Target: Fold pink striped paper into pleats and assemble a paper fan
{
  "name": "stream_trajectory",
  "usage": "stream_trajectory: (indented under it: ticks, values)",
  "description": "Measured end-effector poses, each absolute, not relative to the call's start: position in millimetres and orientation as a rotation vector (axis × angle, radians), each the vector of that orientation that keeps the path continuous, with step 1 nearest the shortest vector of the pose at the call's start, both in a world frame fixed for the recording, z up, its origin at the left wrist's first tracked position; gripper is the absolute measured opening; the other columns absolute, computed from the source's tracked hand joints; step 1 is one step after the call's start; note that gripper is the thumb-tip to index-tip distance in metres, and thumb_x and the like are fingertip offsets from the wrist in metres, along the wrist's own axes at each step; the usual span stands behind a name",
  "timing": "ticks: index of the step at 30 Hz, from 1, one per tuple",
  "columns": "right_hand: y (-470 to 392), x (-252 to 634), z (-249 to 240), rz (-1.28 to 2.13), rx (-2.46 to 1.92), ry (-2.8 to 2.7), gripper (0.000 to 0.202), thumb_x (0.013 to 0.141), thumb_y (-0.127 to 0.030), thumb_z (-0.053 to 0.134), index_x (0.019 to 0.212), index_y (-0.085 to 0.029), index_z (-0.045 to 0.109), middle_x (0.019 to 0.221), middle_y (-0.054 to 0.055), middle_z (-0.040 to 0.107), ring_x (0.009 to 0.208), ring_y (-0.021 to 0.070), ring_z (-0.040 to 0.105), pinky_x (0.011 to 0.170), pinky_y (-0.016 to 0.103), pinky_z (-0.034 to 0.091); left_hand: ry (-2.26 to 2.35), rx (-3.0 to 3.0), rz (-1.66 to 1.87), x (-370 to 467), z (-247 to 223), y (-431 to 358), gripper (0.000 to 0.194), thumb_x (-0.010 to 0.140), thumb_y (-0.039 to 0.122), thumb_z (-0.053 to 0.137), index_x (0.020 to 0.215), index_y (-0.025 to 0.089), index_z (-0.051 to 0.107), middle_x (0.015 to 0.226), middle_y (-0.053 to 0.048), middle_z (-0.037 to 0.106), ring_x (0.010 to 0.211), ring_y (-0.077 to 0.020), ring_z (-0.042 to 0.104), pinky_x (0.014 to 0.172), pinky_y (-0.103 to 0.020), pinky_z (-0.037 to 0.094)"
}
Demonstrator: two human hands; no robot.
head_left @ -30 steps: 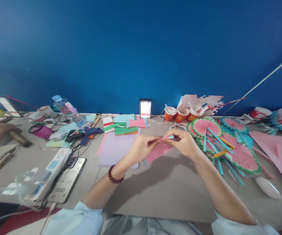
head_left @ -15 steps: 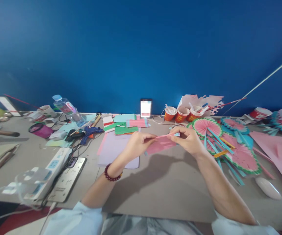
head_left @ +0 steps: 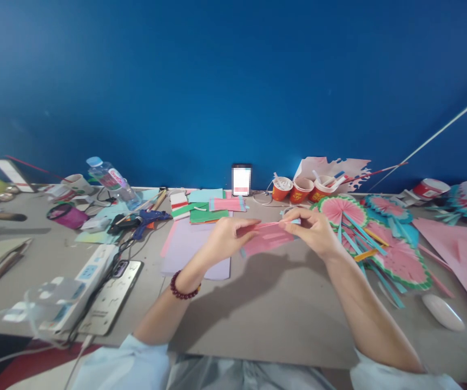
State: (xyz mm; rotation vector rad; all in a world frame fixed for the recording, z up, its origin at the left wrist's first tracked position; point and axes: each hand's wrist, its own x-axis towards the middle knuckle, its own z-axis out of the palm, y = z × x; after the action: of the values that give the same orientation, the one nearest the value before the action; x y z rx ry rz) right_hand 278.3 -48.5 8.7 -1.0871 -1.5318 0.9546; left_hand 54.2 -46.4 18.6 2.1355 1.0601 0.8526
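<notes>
A sheet of pink paper (head_left: pixel 269 239) with light-blue edges is held up between both hands, above the grey table. My left hand (head_left: pixel 231 238) pinches its left end between thumb and fingers. At the right end, my right hand (head_left: pixel 312 230) grips the upper edge the same way. Folds run along the sheet near the top. Beyond the hands lie a pleated pink-and-blue paper strip (head_left: pixel 228 204) and green paper (head_left: pixel 209 216). Lilac paper (head_left: pixel 192 249) lies partly under my left forearm and hand.
Watermelon-patterned paper fans (head_left: pixel 406 262) and a white computer mouse (head_left: pixel 443 312) lie to the right. Red paper cups (head_left: pixel 301 190) stand by the blue wall. Leftward are a power strip (head_left: pixel 91 271), a phone (head_left: pixel 113 298), a blue glue gun (head_left: pixel 148 219) and a bottle (head_left: pixel 113 181).
My left hand's fingers have shifted slightly along the pink paper, and the sheet's tilt has changed a little. Both hands keep hold of it; the table things stay put.
</notes>
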Motion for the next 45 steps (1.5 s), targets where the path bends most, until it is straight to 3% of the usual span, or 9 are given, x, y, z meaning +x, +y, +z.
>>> stream_trajectory:
  ticks: [4,11,27,34,45]
  values:
    - [-45.8,286.7,10.3,0.99,-1.101,-1.436,0.02,0.065,-0.035,0.075,0.064,-0.02,0.062,0.069,0.001,0.062,0.066,0.0141,0.055,0.058,0.026,0.042,1.058,2.132,0.894,45.2,21.1,-40.6,0.032,0.081,0.028,0.06,0.111,0.021,0.066,0.113,-0.005,0.067,0.102,-0.0214,0.063,0.084,-0.027,0.051]
    - [-43.7,289.4,9.6,1.017,-1.108,-1.413,0.022,0.062,-0.037,0.077,0.063,-0.02,0.063,0.069,0.001,0.063,0.068,0.0146,0.056,0.062,0.027,0.044,1.056,1.973,0.935,44.8,20.9,-38.6,0.019,0.079,0.027,0.063,0.094,0.02,0.073,0.098,-0.003,0.073,0.092,-0.0203,0.068,0.079,-0.026,0.055]
    - [-41.1,287.4,9.9,1.104,-1.188,-1.409,0.021,0.06,-0.036,0.077,0.059,-0.02,0.063,0.063,0.0,0.061,0.064,0.0147,0.055,0.062,0.028,0.043,1.04,1.85,0.858,46.3,13.2,-30.6,0.017,0.079,0.02,0.058,0.084,0.017,0.074,0.09,-0.004,0.074,0.084,-0.0201,0.069,0.073,-0.026,0.056]
    - [-36.6,290.0,3.4,1.184,-1.208,-1.241,0.016,0.054,-0.027,0.077,0.058,-0.019,0.063,0.064,-0.002,0.063,0.063,0.0128,0.054,0.063,0.026,0.04,0.99,1.715,0.775,43.8,11.3,-24.2,0.024,0.079,0.027,0.061,0.098,0.018,0.072,0.102,-0.005,0.071,0.096,-0.0201,0.066,0.082,-0.026,0.053]
    - [-36.6,286.9,4.1,1.246,-1.239,-1.173,0.02,0.051,-0.029,0.078,0.057,-0.018,0.063,0.064,-0.001,0.064,0.058,0.0112,0.053,0.057,0.025,0.039,0.958,1.693,0.809,39.0,4.8,-18.0,0.028,0.08,0.031,0.061,0.103,0.018,0.07,0.108,-0.006,0.07,0.104,-0.0197,0.063,0.092,-0.031,0.05]
